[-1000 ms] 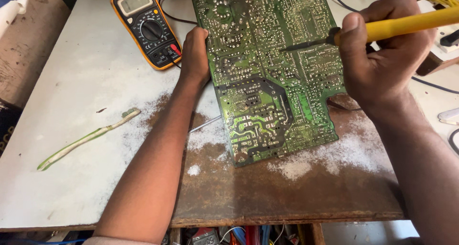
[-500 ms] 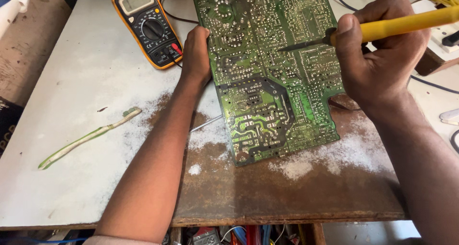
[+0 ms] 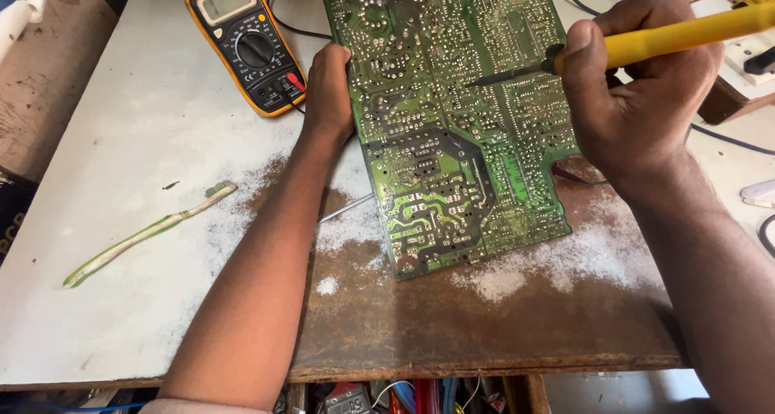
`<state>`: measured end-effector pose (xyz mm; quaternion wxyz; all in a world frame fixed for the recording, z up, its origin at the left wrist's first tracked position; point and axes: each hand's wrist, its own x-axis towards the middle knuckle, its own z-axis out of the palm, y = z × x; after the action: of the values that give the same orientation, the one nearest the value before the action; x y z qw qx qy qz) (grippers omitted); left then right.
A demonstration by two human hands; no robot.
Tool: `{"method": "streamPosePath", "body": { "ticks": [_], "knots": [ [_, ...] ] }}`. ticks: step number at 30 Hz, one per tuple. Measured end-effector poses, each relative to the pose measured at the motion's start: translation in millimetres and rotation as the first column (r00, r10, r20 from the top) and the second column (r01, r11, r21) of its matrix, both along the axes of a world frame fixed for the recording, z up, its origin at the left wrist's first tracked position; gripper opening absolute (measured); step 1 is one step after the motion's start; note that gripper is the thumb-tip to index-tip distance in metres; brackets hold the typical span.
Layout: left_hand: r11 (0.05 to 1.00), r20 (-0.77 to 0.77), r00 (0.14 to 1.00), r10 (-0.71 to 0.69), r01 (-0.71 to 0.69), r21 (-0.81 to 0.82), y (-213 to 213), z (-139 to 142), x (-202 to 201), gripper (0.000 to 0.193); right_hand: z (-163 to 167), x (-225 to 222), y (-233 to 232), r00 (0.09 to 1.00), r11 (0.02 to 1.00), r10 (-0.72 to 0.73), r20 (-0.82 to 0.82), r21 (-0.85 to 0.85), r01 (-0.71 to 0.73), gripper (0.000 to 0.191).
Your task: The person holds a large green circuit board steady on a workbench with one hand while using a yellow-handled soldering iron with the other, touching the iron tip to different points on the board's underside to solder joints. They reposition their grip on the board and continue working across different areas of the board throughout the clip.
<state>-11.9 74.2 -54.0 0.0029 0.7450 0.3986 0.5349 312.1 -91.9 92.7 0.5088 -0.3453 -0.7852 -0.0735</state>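
A green circuit board [image 3: 452, 123] lies solder side up on the worn table [image 3: 145, 317], its long axis running away from the person and leaning slightly left at the far end, with one corner pointing back towards the near edge. The left hand [image 3: 327, 87] rests against the board's left edge, fingers curled over that edge and pressed on it. The right hand [image 3: 638, 99] sits over the board's right side, fingers clamped around a yellow-handled soldering iron [image 3: 646, 42]. The iron's long axis runs nearly level from upper right to lower left, and its dark tip points left onto the middle of the board. A multimeter [image 3: 246, 42] lies just left of the left hand, and a worn toothbrush [image 3: 149, 232] lies well apart, further left.
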Motion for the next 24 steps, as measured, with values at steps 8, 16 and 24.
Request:
{"method": "streamPosePath", "body": {
  "ticks": [8, 16, 24],
  "knots": [
    [1.0, 0.002, 1.0, -0.007, 0.007, -0.001, -0.8, 0.8, -0.1, 0.017, 1.8, 0.3, 2.2, 1.0, 1.0, -0.02, 0.022, 0.006, 0.02, 0.022],
    [0.998, 0.002, 0.999, -0.05, 0.05, 0.036, -1.0, 3.1, -1.7, 0.014, -1.0, -0.6, 0.3, 1.0, 1.0, -0.005, 0.009, 0.009, 0.005, 0.019],
    [0.999, 0.009, 1.0, -0.03, 0.029, 0.031, 2.3, -1.3, -1.9, 0.014, 3.5, -6.6, -1.8, 1.0, 1.0, 0.022, -0.005, 0.015, -0.022, 0.016]
  ]
}}
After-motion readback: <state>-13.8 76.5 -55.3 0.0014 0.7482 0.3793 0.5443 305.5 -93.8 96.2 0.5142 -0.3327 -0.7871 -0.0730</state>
